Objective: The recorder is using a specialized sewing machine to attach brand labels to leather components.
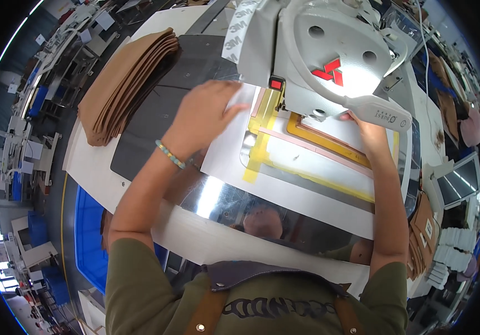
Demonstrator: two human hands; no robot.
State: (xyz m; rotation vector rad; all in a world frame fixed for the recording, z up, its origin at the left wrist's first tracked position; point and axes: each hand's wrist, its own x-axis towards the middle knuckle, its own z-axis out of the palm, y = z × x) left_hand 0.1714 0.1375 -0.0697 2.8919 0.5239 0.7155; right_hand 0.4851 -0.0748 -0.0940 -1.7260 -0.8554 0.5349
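A white industrial sewing machine (334, 56) with a red emblem stands in front of me. Below its head lies a white sheet (220, 151), topped by a frame-like template with yellow tape (259, 148) and pink strips. A mustard-coloured frame (329, 139) is on the template. My left hand (209, 114) is at the sheet's left edge, fingers stretched toward the machine and thumb apart, with nothing seen in it. My right hand (365, 128) reaches beneath the lamp at the template's right side. The lamp head hides most of its fingers, so its grip does not show.
A stack of brown pieces (128, 84) rests on the table at the left. Nearest me runs a shiny metal plate (223, 201). A blue bin (90, 240) stands below the table at left. More brown pieces (421, 234) and a screen (457, 178) are at right.
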